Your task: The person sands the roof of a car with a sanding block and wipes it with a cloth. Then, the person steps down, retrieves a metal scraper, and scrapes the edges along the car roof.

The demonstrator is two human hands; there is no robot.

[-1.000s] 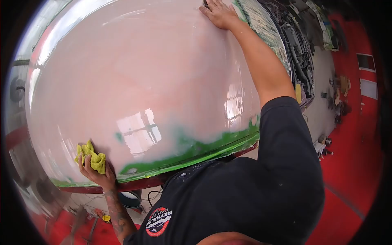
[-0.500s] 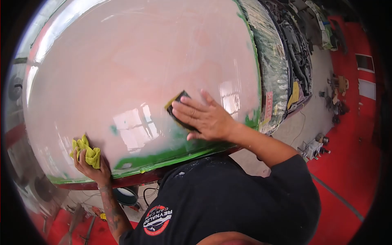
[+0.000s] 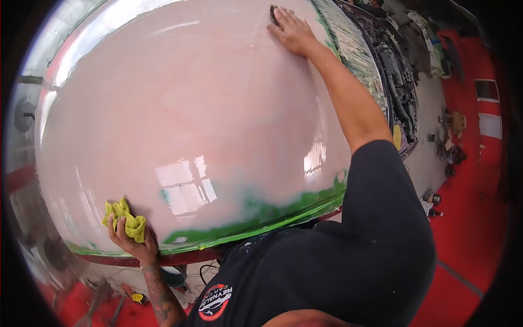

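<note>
right hand [image 3: 293, 34] covers most of the pad [image 3: 274, 15]; i get only a dark edge. left hand [image 3: 134, 243] hides part of the cloth [image 3: 129, 223]; can't see its underside. panel [image 3: 190, 109] runs off the top; shirt [image 3: 338, 267] blocks some of its near rim, itself cut at the bottom. bucket [image 3: 175, 278] partly hidden by panel. floor clutter [image 3: 456, 150]: too small and blurred for me to name.

I count one left hand [image 3: 133, 243] and one right hand [image 3: 294, 32], both mine; one yellow cloth [image 3: 126, 220]; one dark pad [image 3: 274, 14]; one pinkish panel [image 3: 190, 109]; one bucket [image 3: 175, 279]; one round shirt logo [image 3: 216, 303]; two rectangles [image 3: 491, 126].
</note>
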